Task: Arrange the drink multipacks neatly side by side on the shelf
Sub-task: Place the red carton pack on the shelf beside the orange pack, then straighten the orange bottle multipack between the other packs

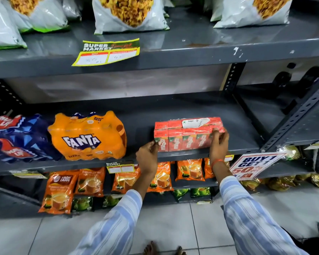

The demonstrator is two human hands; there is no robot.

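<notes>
A red Maaza carton multipack (pixel 186 136) sits at the front of the grey middle shelf (pixel 238 129). My left hand (pixel 147 153) grips its left end and my right hand (pixel 219 142) grips its right end. To the left stands an orange Fanta multipack (pixel 87 137), with a bare gap of shelf between it and the Maaza pack. A blue Thums Up multipack (pixel 15 138) lies at the far left, touching the Fanta pack.
Snack bags (pixel 125 13) fill the upper shelf. Orange tea pouches (pixel 63 190) and green packets hang below. A "Buy 1 Get 1" sign (pixel 254 164) sticks out at the right shelf edge. An angled metal upright (pixel 298 111) stands right. Tiled floor lies underfoot.
</notes>
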